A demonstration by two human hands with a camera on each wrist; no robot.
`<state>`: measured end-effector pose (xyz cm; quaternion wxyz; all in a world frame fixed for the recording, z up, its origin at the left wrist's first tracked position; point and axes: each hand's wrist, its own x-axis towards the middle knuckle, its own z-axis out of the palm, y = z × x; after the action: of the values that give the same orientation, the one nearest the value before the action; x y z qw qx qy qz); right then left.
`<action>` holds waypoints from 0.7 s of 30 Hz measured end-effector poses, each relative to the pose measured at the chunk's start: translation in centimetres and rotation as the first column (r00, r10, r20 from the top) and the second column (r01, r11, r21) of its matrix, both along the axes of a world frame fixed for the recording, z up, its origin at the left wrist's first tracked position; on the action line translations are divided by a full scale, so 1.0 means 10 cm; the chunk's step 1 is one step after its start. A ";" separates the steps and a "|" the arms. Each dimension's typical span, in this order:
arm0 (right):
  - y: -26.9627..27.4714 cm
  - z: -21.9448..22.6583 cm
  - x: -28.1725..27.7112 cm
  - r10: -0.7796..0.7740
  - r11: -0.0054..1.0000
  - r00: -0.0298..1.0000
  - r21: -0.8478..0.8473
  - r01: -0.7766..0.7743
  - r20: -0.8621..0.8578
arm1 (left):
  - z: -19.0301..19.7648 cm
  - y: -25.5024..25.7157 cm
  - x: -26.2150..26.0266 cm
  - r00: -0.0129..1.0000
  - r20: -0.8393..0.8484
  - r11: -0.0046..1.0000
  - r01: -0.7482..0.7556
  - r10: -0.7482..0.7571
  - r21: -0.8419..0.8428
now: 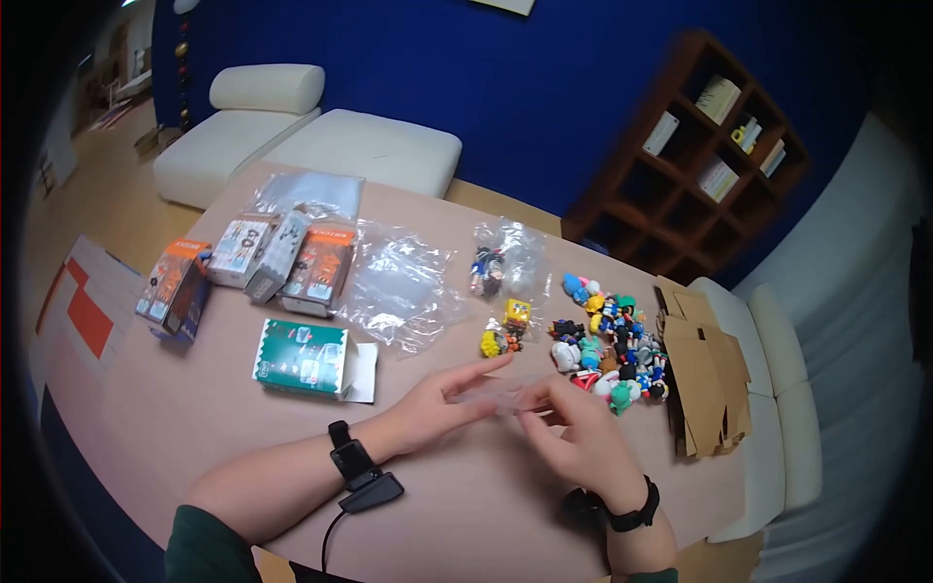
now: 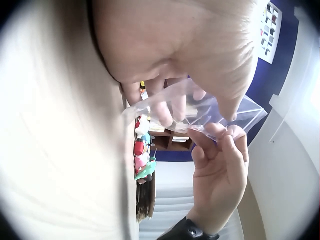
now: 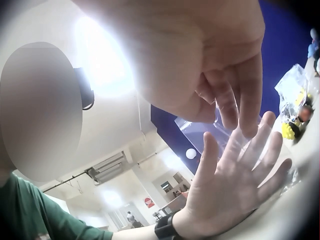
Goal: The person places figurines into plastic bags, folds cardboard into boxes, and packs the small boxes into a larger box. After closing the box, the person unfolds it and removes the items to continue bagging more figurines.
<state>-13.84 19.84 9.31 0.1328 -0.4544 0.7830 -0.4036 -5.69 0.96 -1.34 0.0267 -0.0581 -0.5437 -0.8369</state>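
A clear plastic bag stretches between my two hands over the near middle of the table. My right hand pinches the bag's edge between thumb and fingers, seen also in the left wrist view. Straight and spread, the fingers of my left hand lie against the film, palm toward the right hand. Just beyond the hands sit a yellow-haired figure and a square yellow figure. A dark-haired figure lies by another clear bag.
Several small toy figures are heaped at right, beside flattened cardboard. A green box with an open flap lies at left, before several upright boxes. Loose clear bags cover the table's far middle.
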 end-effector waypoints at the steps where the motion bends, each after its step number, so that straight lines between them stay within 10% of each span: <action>1: 0.01 0.01 0.00 0.062 0.998 0.994 -0.034 -0.060 0.088 | 0.05 -0.01 0.02 1.000 -0.004 0.998 0.007 -0.007 -0.054; 14: 0.12 -0.16 -0.14 0.510 0.765 0.860 0.448 -0.462 0.016 | 0.10 -0.04 0.03 0.945 -0.046 0.930 0.309 -0.323 -0.199; 21: 0.17 0.03 -0.13 0.395 0.874 0.910 0.253 -0.414 0.127 | 0.17 -0.05 0.05 0.951 0.002 0.943 0.306 -0.309 -0.127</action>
<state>-15.16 21.49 9.63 0.3038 -0.5704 0.7136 -0.2704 -5.21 0.50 0.35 -0.1029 -0.1513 -0.5792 -0.7944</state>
